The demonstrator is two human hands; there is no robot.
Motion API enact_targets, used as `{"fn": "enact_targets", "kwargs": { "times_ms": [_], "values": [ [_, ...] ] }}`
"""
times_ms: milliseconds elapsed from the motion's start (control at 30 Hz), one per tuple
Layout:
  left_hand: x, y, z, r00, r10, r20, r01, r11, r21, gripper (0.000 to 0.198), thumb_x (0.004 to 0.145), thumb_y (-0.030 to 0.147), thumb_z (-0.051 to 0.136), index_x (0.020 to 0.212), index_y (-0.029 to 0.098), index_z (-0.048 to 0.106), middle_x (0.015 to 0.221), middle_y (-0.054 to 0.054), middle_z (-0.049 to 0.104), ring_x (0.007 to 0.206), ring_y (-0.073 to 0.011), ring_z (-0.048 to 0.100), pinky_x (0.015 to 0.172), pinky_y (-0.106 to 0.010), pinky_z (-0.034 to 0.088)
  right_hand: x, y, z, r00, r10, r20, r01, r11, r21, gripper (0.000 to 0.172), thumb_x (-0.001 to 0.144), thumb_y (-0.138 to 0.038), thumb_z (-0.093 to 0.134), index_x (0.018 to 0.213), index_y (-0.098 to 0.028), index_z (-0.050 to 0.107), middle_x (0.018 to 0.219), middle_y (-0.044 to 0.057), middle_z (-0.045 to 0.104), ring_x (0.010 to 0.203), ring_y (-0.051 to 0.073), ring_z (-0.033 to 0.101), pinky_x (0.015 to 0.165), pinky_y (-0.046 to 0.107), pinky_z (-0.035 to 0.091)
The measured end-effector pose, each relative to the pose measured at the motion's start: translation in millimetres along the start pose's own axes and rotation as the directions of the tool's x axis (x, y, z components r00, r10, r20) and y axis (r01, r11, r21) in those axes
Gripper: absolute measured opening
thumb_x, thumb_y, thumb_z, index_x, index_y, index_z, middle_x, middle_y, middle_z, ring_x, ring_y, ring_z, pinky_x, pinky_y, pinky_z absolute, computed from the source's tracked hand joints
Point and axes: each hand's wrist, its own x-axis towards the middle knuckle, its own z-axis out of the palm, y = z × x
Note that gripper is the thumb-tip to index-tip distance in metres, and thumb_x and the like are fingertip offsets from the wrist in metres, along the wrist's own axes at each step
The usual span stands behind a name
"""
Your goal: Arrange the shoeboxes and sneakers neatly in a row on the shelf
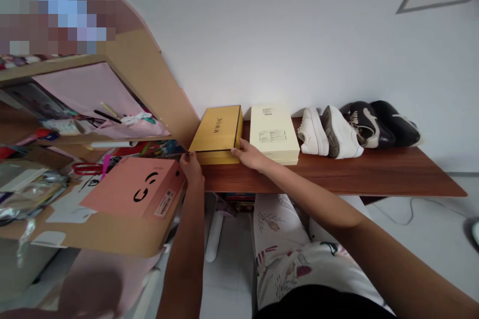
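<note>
Yellow MMOK shoebox: just left of the cream shoebox, the yellow MMOK shoebox lies flat, lid on, on a reddish-brown wooden bench; a narrow strip of wood parts the two.
Left hand: farther left of the cream shoebox, the left hand is partly closed at the yellow box's near left corner; its fingertips are mostly hidden, so whether it grips or merely rests cannot be told.
Right hand: near the cream shoebox's left side, the right hand is loosely curled around the yellow box's near right corner, holding it.
Likely feel: stiff cardboard, probably light to moderate in weight; the contents are hidden. The smooth faces could slip, and corners could dent.
Best hold: low on both side walls, below the dark lid line, since the lid might lift away alone.
Tight sides: left of the cream shoebox, beyond the yellow one, stands a desk's upright panel; behind both boxes is the wall.
Open room: bare wood runs in front of the cream shoebox to the bench edge; the air above is free.
Right of the cream shoebox: white sneakers, then black shoes.
</note>
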Motion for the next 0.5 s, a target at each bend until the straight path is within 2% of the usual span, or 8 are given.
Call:
{"fn": "enact_targets", "kwargs": {
  "times_ms": [100,200,267,333,400,500],
  "values": [
    [-27.0,0.1,13.6,0.990,0.134,0.034,-0.133,0.991,-0.020,0.043,0.088,0.041,0.062,0.126,0.024,0.049,0.132,-0.011,0.055,0.132,-0.0226,0.049,0.103,-0.033,0.044,-13.5,-6.4,-39.8,0.998,-0.017,-0.055,0.017,1.000,0.004,0.056,0.088,-0.042,0.061,0.139,-0.020,0.052,0.141,0.012,0.057,0.127,0.027,0.057,0.110,0.046,0.042],
    [-62.4,9.9,38.9,0.974,0.179,0.141,-0.167,0.982,-0.094,0.038,0.088,0.036,0.064,0.123,0.025,0.054,0.136,-0.009,0.055,0.136,-0.0225,0.045,0.109,-0.033,0.039,-20.2,-6.5,-82.4,0.987,-0.016,-0.158,0.014,1.000,-0.011,0.056,0.088,-0.043,0.060,0.138,-0.019,0.054,0.144,0.014,0.054,0.128,0.028,0.055,0.109,0.048,0.041],
    [-84.3,16.1,57.9,0.960,0.173,0.221,-0.142,0.979,-0.149,0.029,0.087,0.033,0.067,0.115,0.025,0.060,0.133,-0.008,0.058,0.135,-0.0229,0.046,0.111,-0.033,0.037,-21.6,-1.4,-107.4,0.975,-0.029,-0.218,0.024,0.999,-0.026,0.052,0.089,-0.043,0.058,0.135,-0.020,0.056,0.141,0.014,0.056,0.127,0.027,0.056,0.108,0.048,0.043],
    [-99.8,15.9,74.9,0.938,0.111,0.329,-0.051,0.981,-0.186,0.022,0.086,0.030,0.068,0.107,0.024,0.065,0.127,-0.008,0.063,0.133,-0.0242,0.049,0.112,-0.034,0.036,-21.6,8.0,-128.3,0.957,-0.048,-0.285,0.027,0.997,-0.078,0.049,0.089,-0.043,0.056,0.133,-0.020,0.058,0.139,0.013,0.058,0.127,0.027,0.055,0.108,0.048,0.042],
    [-107.9,6.9,88.4,0.907,0.007,0.422,0.082,0.978,-0.193,0.020,0.086,0.030,0.069,0.105,0.023,0.068,0.126,-0.009,0.065,0.132,-0.0257,0.050,0.113,-0.036,0.036,-20.7,21.7,-144.2,0.932,-0.069,-0.355,0.008,0.986,-0.169,0.051,0.088,-0.043,0.056,0.133,-0.019,0.057,0.138,0.013,0.058,0.129,0.027,0.053,0.110,0.047,0.040],
    [-110.9,-17.7,101.7,0.863,-0.179,0.473,0.299,0.935,-0.190,0.026,0.087,0.035,0.068,0.109,0.023,0.069,0.134,-0.009,0.062,0.140,-0.0278,0.042,0.116,-0.039,0.031,-18.9,49.3,-157.1,0.898,-0.075,-0.433,-0.046,0.964,-0.263,0.060,0.086,-0.044,0.055,0.138,-0.015,0.051,0.144,0.016,0.052,0.134,0.028,0.049,0.113,0.045,0.036]
  ]
}}
